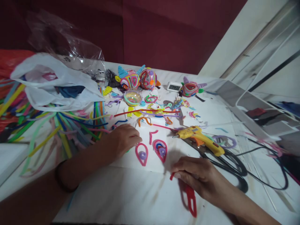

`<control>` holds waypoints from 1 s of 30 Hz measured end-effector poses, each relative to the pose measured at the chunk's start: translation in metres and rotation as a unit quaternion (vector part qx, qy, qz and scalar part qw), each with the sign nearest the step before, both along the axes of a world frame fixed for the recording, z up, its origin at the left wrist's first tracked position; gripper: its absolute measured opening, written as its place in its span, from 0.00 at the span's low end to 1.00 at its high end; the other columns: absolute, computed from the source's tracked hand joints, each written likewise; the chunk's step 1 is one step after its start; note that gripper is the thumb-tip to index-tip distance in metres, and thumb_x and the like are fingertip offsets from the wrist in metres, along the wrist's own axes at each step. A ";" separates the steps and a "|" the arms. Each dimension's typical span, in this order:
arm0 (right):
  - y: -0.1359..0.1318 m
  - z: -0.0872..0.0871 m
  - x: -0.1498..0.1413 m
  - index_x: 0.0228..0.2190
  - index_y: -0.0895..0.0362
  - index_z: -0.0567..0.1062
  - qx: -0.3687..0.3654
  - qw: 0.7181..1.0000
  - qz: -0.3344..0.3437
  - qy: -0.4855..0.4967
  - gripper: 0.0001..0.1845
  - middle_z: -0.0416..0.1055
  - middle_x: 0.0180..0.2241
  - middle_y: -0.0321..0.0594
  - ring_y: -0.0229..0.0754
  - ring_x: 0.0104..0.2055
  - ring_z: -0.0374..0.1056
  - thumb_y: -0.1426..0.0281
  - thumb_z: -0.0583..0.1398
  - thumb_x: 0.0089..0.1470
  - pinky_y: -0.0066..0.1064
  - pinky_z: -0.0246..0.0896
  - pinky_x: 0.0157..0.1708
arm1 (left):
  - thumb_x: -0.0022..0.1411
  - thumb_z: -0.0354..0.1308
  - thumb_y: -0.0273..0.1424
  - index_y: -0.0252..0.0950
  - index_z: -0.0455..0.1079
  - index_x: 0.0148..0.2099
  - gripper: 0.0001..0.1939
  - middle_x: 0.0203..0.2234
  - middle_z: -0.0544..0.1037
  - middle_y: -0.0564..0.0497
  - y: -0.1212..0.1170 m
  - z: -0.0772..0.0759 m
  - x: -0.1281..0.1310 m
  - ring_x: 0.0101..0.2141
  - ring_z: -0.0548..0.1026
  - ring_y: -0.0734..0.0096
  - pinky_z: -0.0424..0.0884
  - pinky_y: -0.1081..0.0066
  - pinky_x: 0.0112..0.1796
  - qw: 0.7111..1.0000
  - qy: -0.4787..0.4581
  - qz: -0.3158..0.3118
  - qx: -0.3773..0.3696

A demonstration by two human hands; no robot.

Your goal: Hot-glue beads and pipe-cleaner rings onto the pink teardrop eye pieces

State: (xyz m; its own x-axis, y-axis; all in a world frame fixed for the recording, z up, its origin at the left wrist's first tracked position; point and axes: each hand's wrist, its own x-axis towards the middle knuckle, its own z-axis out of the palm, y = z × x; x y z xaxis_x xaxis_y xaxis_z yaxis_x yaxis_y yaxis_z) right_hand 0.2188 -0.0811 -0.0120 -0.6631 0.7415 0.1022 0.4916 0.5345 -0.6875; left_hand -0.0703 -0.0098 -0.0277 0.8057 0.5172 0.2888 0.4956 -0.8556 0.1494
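Observation:
My left hand [124,139] rests on a white paper sheet [150,165], its fingers curled together at the upper left of a pink teardrop outline [136,153] with a purple bead inside. What its fingertips hold, if anything, is hidden. To the right lies a second pink teardrop [166,150] with blue fill and a purple bead. Above them is a short bent pink pipe cleaner [150,137]. Lower right, my right hand [197,175] is closed around a red tool [192,203] with a long looped end; a short red tip shows by the thumb.
A yellow hot glue gun [199,139] and black-handled scissors [234,162] lie right. Pipe cleaners [63,125] and a white plastic bag [56,93] crowd the left. Behind are a clear bowl [132,97], colourful fish-like figures [128,79] and a digital clock [174,87].

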 end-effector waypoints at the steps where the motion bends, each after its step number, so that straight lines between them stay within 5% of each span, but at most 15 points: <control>1: -0.001 -0.001 -0.001 0.38 0.54 0.74 0.000 1.000 -0.001 0.002 0.08 0.73 0.32 0.38 0.36 0.31 0.70 0.71 0.54 0.62 0.26 0.63 0.30 | 0.67 0.46 0.25 0.34 0.72 0.40 0.12 0.36 0.75 0.46 0.001 -0.001 0.000 0.39 0.70 0.67 0.65 0.66 0.43 1.000 -0.004 0.000 0.001; 10: -0.004 -0.005 -0.005 0.42 0.53 0.72 0.024 0.999 0.014 -0.026 0.11 0.72 0.34 0.41 0.39 0.32 0.70 0.72 0.52 0.62 0.29 0.64 0.31 | 0.68 0.45 0.25 0.33 0.69 0.34 0.14 0.33 0.74 0.48 0.001 0.001 0.001 0.36 0.68 0.68 0.63 0.66 0.40 0.999 -0.005 0.041 -0.012; 22: 0.001 -0.004 -0.007 0.38 0.56 0.74 0.097 0.994 -0.044 -0.007 0.09 0.70 0.34 0.42 0.39 0.34 0.69 0.73 0.53 0.62 0.30 0.68 0.32 | 0.66 0.46 0.24 0.33 0.71 0.41 0.12 0.35 0.75 0.45 -0.006 0.000 0.006 0.39 0.71 0.64 0.65 0.62 0.43 0.994 -0.063 0.070 0.050; 30: 0.007 -0.012 -0.006 0.44 0.58 0.73 0.160 0.980 -0.115 -0.030 0.13 0.69 0.34 0.44 0.41 0.35 0.70 0.75 0.52 0.61 0.32 0.69 0.33 | 0.68 0.47 0.27 0.33 0.70 0.43 0.10 0.36 0.74 0.48 -0.015 0.019 0.031 0.37 0.71 0.68 0.66 0.68 0.40 0.989 -0.122 0.028 -0.078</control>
